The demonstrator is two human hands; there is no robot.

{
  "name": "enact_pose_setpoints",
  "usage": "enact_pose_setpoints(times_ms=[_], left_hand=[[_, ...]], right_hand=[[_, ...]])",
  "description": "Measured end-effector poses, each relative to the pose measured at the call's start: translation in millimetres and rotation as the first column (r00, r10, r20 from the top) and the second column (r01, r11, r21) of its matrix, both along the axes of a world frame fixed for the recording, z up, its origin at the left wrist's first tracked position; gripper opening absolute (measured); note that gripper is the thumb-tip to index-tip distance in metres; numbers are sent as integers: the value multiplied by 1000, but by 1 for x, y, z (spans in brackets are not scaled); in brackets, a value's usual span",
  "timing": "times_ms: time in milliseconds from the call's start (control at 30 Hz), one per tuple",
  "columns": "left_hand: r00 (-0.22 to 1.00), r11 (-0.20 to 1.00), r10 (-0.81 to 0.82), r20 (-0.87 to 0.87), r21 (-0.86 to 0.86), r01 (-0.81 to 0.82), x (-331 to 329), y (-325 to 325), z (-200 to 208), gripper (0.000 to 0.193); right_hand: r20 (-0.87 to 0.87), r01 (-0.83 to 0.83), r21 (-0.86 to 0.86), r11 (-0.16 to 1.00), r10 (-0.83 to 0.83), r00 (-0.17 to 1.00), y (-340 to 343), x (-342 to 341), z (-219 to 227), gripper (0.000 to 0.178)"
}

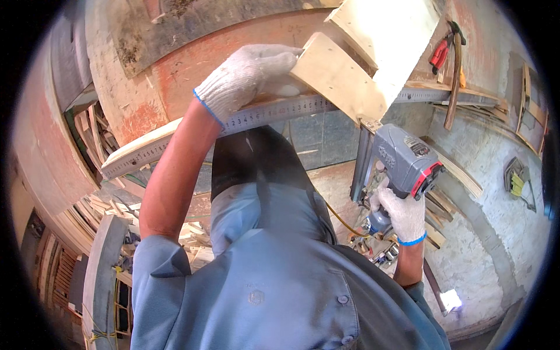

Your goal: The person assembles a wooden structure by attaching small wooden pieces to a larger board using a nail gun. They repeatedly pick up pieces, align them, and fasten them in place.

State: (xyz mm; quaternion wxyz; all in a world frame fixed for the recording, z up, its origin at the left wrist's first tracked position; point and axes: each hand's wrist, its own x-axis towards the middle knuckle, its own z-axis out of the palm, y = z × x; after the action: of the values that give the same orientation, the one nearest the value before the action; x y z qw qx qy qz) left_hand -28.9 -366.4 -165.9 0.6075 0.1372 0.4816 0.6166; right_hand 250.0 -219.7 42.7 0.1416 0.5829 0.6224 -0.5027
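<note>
My left hand point(251, 73), in a white knit glove with a blue cuff, is closed on the left end of a short pale wooden board point(338, 79). That board lies slantwise at the bench's front edge, against a larger pale wooden piece point(396, 35) washed out by glare. My right hand point(403, 213), gloved the same way, is wrapped round the handle of a grey nail gun point(405, 153) with a red-trimmed end. The gun's nose meets the board's lower right corner; whether it presses there I cannot tell. Its magazine point(363, 163) points down toward me.
A metal ruler point(274, 112) runs along the front edge of the worn reddish bench point(175, 84). A hammer point(454, 93) and red-handled pliers point(440, 56) lie at the right. Below are a yellow hose point(344, 226) and wood scraps point(195, 239). A grey beam point(104, 268) stands at left.
</note>
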Motion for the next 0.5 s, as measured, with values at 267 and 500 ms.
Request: enact_pose_setpoints(times_ms=[267, 500], left_hand=[[999, 999, 33, 11, -22, -33, 0, 0, 0, 53], [986, 997, -19, -166, 65, 30, -2, -2, -9, 51]], right_hand=[[80, -108, -23, 994, 109, 991, 10, -2, 2, 8], [133, -141, 1, 990, 139, 981, 11, -1, 1, 6]])
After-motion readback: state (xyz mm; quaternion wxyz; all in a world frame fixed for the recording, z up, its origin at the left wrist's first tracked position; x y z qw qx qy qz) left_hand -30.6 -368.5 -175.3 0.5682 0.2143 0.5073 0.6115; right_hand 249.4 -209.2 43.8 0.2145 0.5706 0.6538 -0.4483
